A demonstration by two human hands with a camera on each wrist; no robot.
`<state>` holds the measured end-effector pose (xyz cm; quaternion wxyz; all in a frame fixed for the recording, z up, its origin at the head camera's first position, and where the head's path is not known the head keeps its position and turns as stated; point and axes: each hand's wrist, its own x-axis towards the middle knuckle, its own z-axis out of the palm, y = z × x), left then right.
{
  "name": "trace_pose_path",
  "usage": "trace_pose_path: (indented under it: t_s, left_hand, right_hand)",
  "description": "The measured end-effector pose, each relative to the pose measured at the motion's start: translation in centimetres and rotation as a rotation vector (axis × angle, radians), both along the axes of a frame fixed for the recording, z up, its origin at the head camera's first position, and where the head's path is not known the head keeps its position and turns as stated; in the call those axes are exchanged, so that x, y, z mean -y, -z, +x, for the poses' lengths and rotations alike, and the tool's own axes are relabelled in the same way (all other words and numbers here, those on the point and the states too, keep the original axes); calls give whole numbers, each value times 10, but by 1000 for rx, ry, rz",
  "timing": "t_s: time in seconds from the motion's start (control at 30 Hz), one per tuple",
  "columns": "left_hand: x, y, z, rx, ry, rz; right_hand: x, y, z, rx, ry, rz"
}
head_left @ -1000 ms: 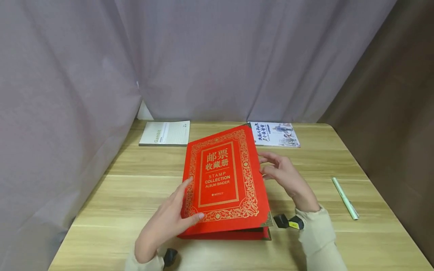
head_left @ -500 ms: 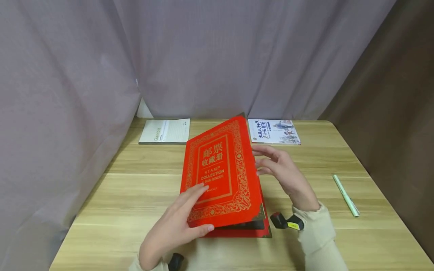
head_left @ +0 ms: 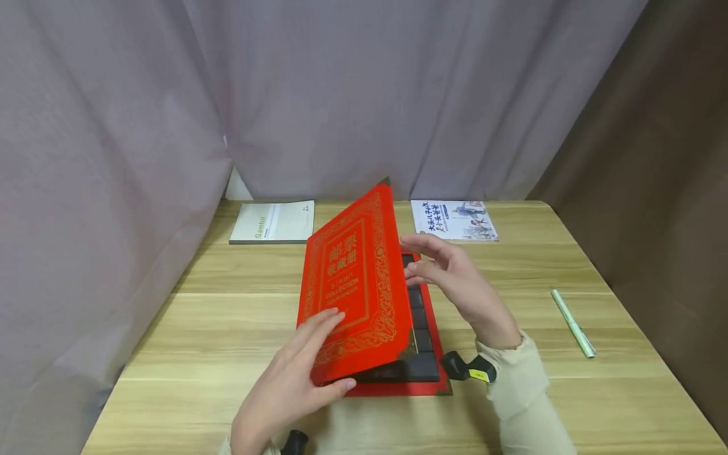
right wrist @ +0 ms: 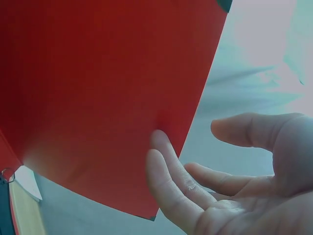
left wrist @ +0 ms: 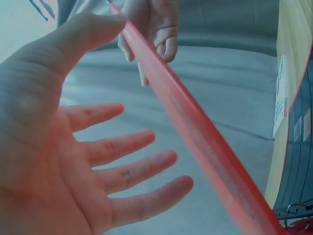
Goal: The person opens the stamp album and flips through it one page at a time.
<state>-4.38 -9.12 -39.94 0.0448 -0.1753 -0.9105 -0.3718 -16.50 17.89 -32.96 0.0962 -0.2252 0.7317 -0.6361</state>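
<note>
A red stamp album (head_left: pixel 364 297) with gold print lies on the table, its front cover raised at a slant and black pages (head_left: pixel 421 335) showing beneath. My right hand (head_left: pixel 455 278) is at the cover's free edge; in the right wrist view its fingertips (right wrist: pixel 159 152) touch the red inside of the cover, with the thumb apart. At the lower left, my left hand (head_left: pixel 296 366) spreads its fingers in front of the printed side. The left wrist view shows the left thumb (left wrist: pixel 98 29) overlapping the cover's edge, the other fingers stretched out beside it. Metal rings (left wrist: pixel 298 218) show at the spine.
A pale notebook (head_left: pixel 273 221) lies at the back left of the wooden table (head_left: pixel 199 341), and an illustrated booklet (head_left: pixel 455 221) at the back right. A light green pen (head_left: pixel 573 323) lies on the right. Grey curtains (head_left: pixel 318 95) hang behind the table.
The album's cover has swung up and leftward, exposing more black pages. My right hand has moved left with its edge. My left hand has shifted slightly right over the cover.
</note>
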Motion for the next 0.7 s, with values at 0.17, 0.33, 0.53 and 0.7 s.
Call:
trace_pose_path:
  t_s: [0.17,0.33,0.53,0.7]
  left_hand:
    - [1,-2,-1,-129,23,18]
    - [-1,-11,-5,-289,91,31]
    - [-8,-28,-11,-408,161,48]
    - [-14,-35,-10,-419,179,38]
  right_hand:
    - [9,-5,-1,-8,-43,-14]
    - [15,-10,-1,-18,-74,-29]
    - [23,-16,3,-32,-103,-33]
    - [31,-17,9,-45,-143,-40]
